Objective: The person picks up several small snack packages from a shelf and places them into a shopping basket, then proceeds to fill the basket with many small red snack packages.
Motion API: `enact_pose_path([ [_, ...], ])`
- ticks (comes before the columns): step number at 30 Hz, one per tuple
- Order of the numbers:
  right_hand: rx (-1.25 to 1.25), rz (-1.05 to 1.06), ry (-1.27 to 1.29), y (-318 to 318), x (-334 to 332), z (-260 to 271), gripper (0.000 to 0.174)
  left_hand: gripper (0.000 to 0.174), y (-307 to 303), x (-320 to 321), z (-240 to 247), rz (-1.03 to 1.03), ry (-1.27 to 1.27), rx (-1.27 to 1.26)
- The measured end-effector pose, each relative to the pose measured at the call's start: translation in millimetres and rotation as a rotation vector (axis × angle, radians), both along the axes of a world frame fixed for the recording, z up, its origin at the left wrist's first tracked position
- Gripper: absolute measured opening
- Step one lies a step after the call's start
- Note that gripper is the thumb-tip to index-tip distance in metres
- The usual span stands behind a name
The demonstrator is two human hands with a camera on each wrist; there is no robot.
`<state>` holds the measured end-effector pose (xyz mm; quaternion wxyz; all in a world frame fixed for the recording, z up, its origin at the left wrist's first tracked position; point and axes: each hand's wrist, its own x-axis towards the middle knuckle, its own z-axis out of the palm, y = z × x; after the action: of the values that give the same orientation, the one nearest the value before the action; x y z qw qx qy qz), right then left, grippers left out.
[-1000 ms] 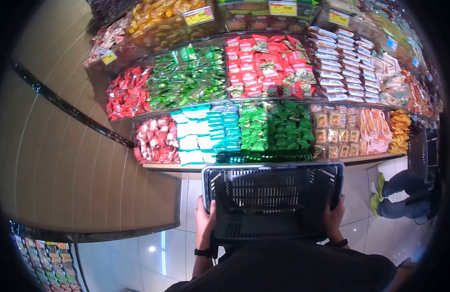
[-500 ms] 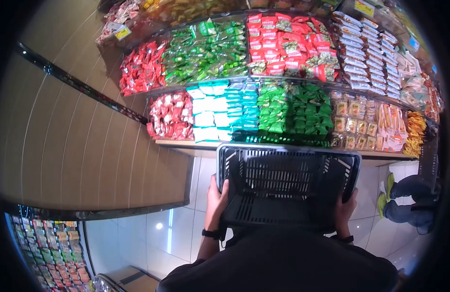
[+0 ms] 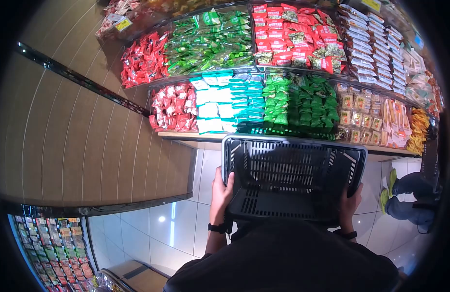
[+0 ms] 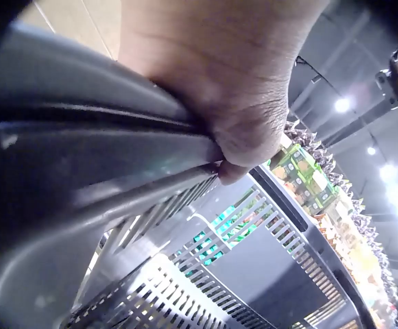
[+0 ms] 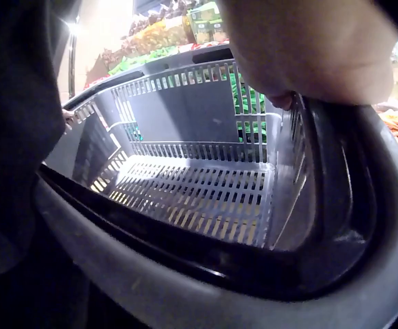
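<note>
A black slotted shopping basket (image 3: 293, 139) is held level in front of the body, its far rim close to the lower edge of a snack display. At the basket's left end, my left hand (image 3: 221, 192) grips the rim, thumb over the top inside. My right hand (image 3: 350, 202) holds the opposite end. In the left wrist view the hand (image 4: 219, 82) wraps over the thick grey rim (image 4: 82, 157), fingertips partly hidden. The right wrist view shows the other hand (image 5: 315, 55) curled over the rim, above the slotted basket floor (image 5: 192, 199).
Tiered shelves ahead hold red packets (image 3: 298, 36), green packets (image 3: 210, 41), white-and-teal packets (image 3: 230, 102) and yellow packets (image 3: 418, 129). A brown panelled surface (image 3: 98, 131) lies left. Another person's legs (image 3: 410, 197) stand at right. Behind left is a cardboard box (image 3: 142, 277).
The shelves and basket have shifted up and right in the head view, bringing more floor and the box at lower left into sight. Both hands keep their hold on the basket.
</note>
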<state>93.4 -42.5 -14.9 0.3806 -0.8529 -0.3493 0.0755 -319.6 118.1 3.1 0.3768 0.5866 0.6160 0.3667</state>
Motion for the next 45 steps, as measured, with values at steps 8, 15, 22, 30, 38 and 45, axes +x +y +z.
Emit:
enact_pose_path([
  [8, -0.066, -0.049, -0.079, -3, 3, -9, 0.050, 0.031, 0, -3, -1, -0.031, 0.000, -0.036],
  [15, -0.059, -0.035, -0.050, -5, 6, -14, 0.057, 0.030, 0, -3, -4, -0.027, -0.023, -0.022],
  [22, -0.059, -0.046, -0.063, -2, 2, -7, 0.055, 0.028, 1, -1, -6, -0.021, -0.050, 0.046],
  [30, -0.004, -0.038, -0.005, -2, 6, -15, 0.044, 0.027, 2, -2, -6, -0.043, -0.081, 0.062],
  [38, 0.014, -0.044, -0.014, 0, 1, -10, 0.032, 0.030, 1, -3, -8, -0.041, -0.046, 0.026],
  [45, 0.031, -0.026, -0.069, 0, -1, -4, 0.029, 0.028, 0, -2, -10, -0.037, -0.077, 0.041],
])
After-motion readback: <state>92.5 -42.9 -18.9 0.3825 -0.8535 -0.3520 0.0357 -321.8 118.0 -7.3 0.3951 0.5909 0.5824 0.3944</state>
